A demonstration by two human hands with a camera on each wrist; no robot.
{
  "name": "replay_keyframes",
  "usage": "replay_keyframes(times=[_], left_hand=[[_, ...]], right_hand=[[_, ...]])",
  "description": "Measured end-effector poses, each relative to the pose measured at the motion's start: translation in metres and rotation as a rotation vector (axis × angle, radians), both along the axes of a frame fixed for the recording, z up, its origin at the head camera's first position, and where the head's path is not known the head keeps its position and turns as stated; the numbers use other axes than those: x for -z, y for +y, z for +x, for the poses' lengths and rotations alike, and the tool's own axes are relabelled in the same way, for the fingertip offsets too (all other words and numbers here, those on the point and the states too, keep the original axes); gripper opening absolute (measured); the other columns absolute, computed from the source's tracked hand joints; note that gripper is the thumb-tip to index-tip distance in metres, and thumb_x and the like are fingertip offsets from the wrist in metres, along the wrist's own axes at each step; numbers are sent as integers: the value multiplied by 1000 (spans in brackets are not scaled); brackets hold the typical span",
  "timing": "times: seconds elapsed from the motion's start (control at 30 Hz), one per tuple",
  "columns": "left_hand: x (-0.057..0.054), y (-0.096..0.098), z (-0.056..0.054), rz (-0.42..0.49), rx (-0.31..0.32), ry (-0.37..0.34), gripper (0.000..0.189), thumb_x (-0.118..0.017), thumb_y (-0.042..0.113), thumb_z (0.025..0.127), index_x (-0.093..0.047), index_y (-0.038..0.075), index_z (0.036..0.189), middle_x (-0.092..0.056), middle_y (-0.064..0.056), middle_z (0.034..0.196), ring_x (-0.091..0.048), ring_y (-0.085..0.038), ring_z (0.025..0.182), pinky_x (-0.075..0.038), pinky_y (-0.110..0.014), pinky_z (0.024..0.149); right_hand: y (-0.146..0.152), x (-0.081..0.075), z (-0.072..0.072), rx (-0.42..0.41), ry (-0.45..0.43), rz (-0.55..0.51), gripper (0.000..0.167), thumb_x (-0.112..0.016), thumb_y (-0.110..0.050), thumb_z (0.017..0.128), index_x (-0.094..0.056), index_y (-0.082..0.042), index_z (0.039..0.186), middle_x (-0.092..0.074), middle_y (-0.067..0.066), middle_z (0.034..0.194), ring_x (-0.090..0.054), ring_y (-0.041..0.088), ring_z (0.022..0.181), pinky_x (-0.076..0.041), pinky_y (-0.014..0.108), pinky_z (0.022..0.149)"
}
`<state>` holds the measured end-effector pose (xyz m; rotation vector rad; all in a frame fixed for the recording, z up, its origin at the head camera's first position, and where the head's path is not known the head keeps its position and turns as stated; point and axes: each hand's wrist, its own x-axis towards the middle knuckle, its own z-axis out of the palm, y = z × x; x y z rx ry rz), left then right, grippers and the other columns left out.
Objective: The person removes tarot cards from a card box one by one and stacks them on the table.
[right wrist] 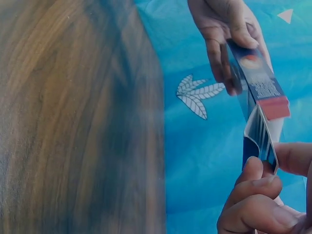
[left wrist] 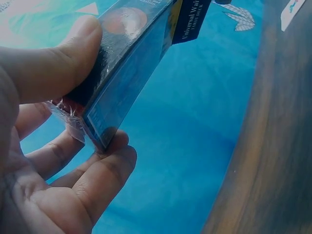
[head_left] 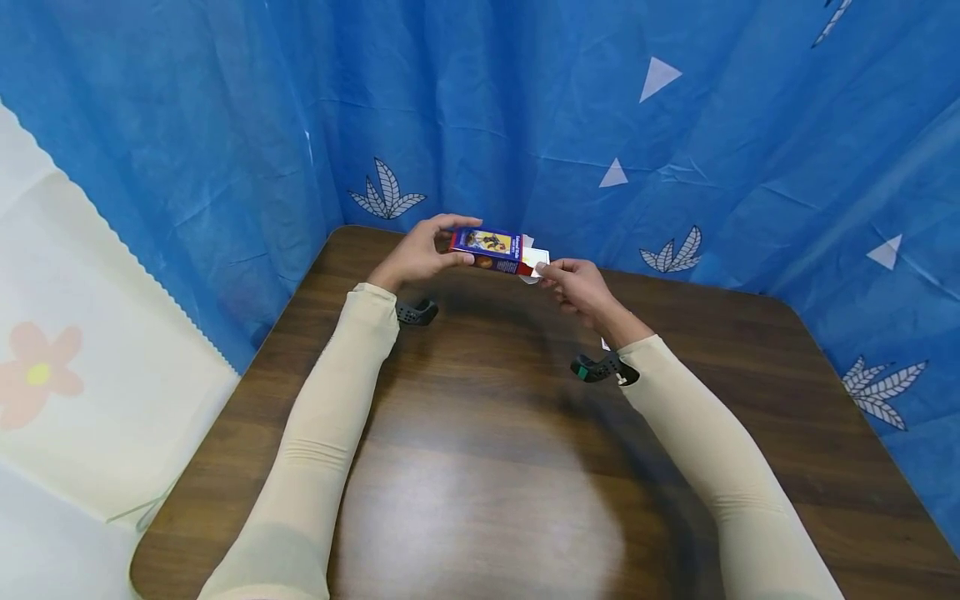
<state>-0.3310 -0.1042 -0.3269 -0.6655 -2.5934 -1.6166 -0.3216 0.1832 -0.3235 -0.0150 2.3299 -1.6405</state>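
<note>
A tarot card box (head_left: 491, 243), blue and red with a yellow picture panel, is held up above the far part of the table. My left hand (head_left: 423, 250) grips its left end, thumb on the narrow side in the left wrist view and fingers beneath. Clear wrap shows at that end of the box (left wrist: 124, 63). Its other end stands open, with a red flap (right wrist: 274, 108) and white inner flaps folded out. There my right hand (head_left: 581, 287) pinches an end flap (head_left: 536, 260) between thumb and fingers. What lies inside the box is mostly hidden.
Beneath both arms spreads a brown wooden table (head_left: 465, 400). A blue patterned curtain (head_left: 480, 108) hangs close behind its far edge, and a pale cloth (head_left: 97, 358) hangs on the left. Near my right wrist, a small white piece (head_left: 604, 343) shows partly.
</note>
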Motion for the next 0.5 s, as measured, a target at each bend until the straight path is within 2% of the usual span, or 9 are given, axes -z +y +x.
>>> replay_keyframes(times=[0.23, 0.5], left_hand=[[-1, -1, 0, 6, -2, 6, 55, -74, 26, 88, -56, 24, 140, -47, -9, 146, -51, -33, 128, -46, -49, 106], [-1, -3, 0, 20, 3, -3, 55, -75, 26, 88, -55, 24, 140, -46, -9, 147, -50, -32, 128, -48, -47, 104]], right_hand=[[15, -2, 1, 59, 6, -25, 41, -63, -36, 96, -60, 0, 115, -59, -5, 77, -39, 9, 53, -26, 23, 41], [26, -1, -1, 89, 30, -88, 26, -65, -34, 95, -60, -9, 98, -59, -6, 73, -39, 6, 51, -25, 20, 39]])
